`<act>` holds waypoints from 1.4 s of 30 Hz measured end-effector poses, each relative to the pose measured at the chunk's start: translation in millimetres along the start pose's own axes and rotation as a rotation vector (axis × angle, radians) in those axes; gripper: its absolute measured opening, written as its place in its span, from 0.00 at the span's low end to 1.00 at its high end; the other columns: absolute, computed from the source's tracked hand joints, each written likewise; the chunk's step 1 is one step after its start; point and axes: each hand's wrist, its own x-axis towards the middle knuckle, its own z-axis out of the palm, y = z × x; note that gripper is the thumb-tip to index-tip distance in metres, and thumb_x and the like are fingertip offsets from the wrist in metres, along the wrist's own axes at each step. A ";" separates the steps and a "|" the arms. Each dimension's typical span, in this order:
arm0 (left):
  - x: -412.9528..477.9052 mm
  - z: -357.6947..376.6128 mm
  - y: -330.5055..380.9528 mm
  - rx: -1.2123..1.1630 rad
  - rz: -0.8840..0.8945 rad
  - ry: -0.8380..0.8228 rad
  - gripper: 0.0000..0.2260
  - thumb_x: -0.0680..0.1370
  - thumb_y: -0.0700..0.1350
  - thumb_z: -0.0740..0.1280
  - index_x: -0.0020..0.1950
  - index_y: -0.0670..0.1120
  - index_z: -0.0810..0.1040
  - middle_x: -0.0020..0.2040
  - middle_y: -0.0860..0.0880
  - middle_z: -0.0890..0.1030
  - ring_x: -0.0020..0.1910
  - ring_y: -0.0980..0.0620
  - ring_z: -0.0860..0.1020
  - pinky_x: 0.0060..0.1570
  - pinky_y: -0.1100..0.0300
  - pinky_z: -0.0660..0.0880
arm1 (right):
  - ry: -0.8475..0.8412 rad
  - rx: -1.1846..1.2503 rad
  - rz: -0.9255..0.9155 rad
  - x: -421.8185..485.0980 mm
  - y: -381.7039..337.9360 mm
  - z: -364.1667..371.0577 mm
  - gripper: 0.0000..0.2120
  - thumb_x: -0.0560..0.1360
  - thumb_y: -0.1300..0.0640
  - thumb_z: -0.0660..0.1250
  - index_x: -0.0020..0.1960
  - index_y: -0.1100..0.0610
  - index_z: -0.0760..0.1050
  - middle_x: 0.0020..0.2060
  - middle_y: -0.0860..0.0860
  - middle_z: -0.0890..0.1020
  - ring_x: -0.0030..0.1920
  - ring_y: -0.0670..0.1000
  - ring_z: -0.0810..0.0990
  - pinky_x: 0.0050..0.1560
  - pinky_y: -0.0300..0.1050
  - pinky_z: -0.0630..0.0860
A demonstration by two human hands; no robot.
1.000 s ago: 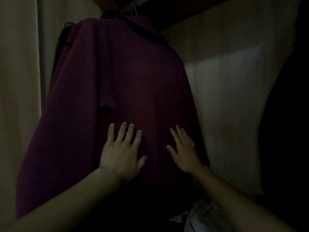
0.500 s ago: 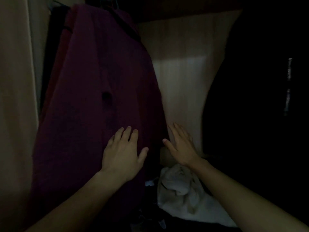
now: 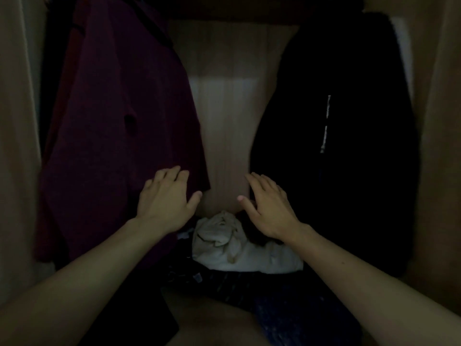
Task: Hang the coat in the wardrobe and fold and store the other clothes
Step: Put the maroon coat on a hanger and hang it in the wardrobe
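Observation:
A dark red coat (image 3: 117,126) hangs inside the dim wardrobe on the left, its top cut off by the frame. My left hand (image 3: 166,199) lies in front of the coat's lower right edge, fingers relaxed, holding nothing. My right hand (image 3: 268,208) hovers to the right of the coat, in front of the pale back panel (image 3: 229,116), fingers spread and empty. Below both hands a crumpled white garment (image 3: 232,245) lies on a heap of dark clothes (image 3: 249,285) on the wardrobe floor.
A black zipped jacket (image 3: 344,136) hangs on the right. Wardrobe side walls close in at left (image 3: 17,146) and right (image 3: 441,146). A gap of bare back panel separates the two hanging garments.
The view has tilted down and to the right. Both hands came off the red coat's front and drew back toward the gap; the white garment and black jacket came into view.

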 end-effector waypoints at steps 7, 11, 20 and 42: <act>-46.8 -11.8 54.9 0.043 0.009 -0.061 0.30 0.80 0.62 0.56 0.77 0.46 0.63 0.77 0.45 0.63 0.74 0.45 0.62 0.71 0.46 0.63 | -0.040 -0.073 0.038 -58.9 25.4 -28.0 0.32 0.82 0.37 0.48 0.80 0.52 0.52 0.79 0.53 0.56 0.78 0.55 0.52 0.77 0.59 0.53; -74.7 -19.5 74.0 0.055 0.004 -0.089 0.29 0.80 0.62 0.56 0.76 0.47 0.65 0.77 0.46 0.64 0.74 0.46 0.63 0.69 0.48 0.64 | -0.059 -0.062 0.030 -79.8 30.8 -31.2 0.32 0.82 0.37 0.48 0.80 0.52 0.53 0.79 0.55 0.56 0.78 0.56 0.52 0.76 0.59 0.54; -92.0 -51.3 80.5 0.093 0.068 -0.038 0.29 0.79 0.62 0.58 0.74 0.45 0.67 0.75 0.44 0.67 0.72 0.45 0.65 0.67 0.46 0.66 | -0.004 -0.036 0.063 -131.5 22.2 -79.9 0.35 0.79 0.34 0.45 0.80 0.51 0.54 0.78 0.53 0.60 0.78 0.55 0.54 0.76 0.56 0.55; -238.7 -47.6 138.6 -0.504 0.436 -0.224 0.26 0.79 0.62 0.58 0.72 0.48 0.68 0.70 0.48 0.72 0.68 0.46 0.69 0.63 0.50 0.69 | -0.110 -0.442 0.478 -343.4 -90.7 -184.0 0.30 0.81 0.39 0.53 0.77 0.55 0.59 0.76 0.53 0.64 0.76 0.55 0.58 0.75 0.56 0.59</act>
